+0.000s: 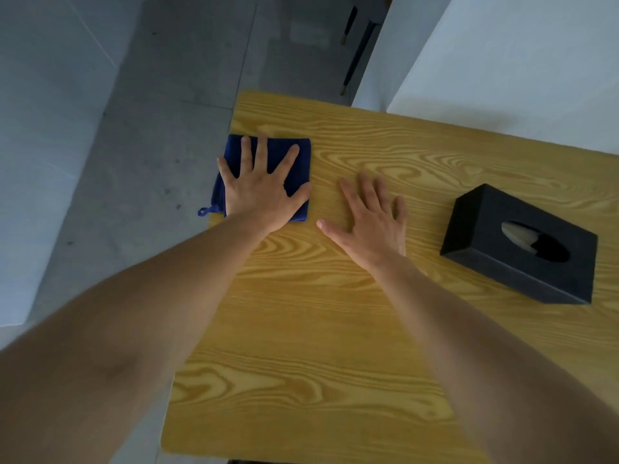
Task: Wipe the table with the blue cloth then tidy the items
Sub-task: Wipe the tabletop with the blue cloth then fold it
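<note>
A folded blue cloth (299, 169) lies at the far left edge of the yellow wood-grain table (318, 329), its small loop hanging over the side. My left hand (261, 189) presses flat on the cloth with fingers spread. My right hand (371, 222) rests flat on the bare tabletop just right of the cloth, fingers apart, holding nothing. A black tissue box (519, 246) sits on the right part of the table, a tissue showing in its oval slot.
White furniture (519, 61) stands against the table's far right edge. Grey tiled floor (150, 145) lies to the left and beyond, with thin dark chair legs (358, 55) at the back.
</note>
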The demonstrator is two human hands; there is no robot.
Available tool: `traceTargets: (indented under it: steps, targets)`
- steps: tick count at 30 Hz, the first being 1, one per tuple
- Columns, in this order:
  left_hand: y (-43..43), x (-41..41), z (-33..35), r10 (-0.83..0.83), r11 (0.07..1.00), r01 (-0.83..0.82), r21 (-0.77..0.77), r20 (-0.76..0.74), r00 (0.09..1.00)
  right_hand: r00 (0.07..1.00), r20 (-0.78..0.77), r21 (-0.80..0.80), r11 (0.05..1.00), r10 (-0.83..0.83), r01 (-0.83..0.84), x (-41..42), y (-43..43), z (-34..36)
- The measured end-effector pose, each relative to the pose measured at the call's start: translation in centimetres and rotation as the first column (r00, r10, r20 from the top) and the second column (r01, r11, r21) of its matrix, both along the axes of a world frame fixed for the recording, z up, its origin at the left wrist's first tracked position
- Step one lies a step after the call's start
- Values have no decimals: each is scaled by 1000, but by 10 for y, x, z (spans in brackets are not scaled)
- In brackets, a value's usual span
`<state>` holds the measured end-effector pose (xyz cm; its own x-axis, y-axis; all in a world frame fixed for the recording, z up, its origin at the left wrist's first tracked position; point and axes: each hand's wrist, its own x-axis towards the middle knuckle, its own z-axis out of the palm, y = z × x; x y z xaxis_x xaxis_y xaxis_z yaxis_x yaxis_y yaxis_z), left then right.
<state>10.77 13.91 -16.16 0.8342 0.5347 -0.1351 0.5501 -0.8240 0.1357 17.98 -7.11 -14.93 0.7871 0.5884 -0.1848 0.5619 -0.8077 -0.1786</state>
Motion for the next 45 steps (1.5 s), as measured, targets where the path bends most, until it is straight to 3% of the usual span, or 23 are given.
traceTargets:
  steps: [20, 27, 31, 37, 42, 45]
  targets:
    - [-154, -257, 5, 16, 1000, -16, 0, -15, 1000, 999, 33, 46, 998, 39, -41, -135, -93, -2]
    - [-188, -295, 10, 13, 999, -10, -46, 59, 998, 999, 26, 61, 997, 46, -47, -155, -110, 1]
    - [-209, -306, 20, 48, 992, -21, -128, 206, 977, 999, 11, 78, 996, 47, -47, -163, -118, 6]
    - [-232, -268, 37, 226, 915, -1, -405, 509, 831, 994, -107, 235, 971, -14, 39, -165, -141, 10]
    - [-216, -178, 68, 242, 884, 71, -462, 583, 775, 991, -57, 330, 934, -124, 136, -171, -173, 14]
    - [-193, -100, 80, 173, 885, 106, -453, 533, 828, 987, -15, 342, 927, -160, 155, -160, -176, 18]
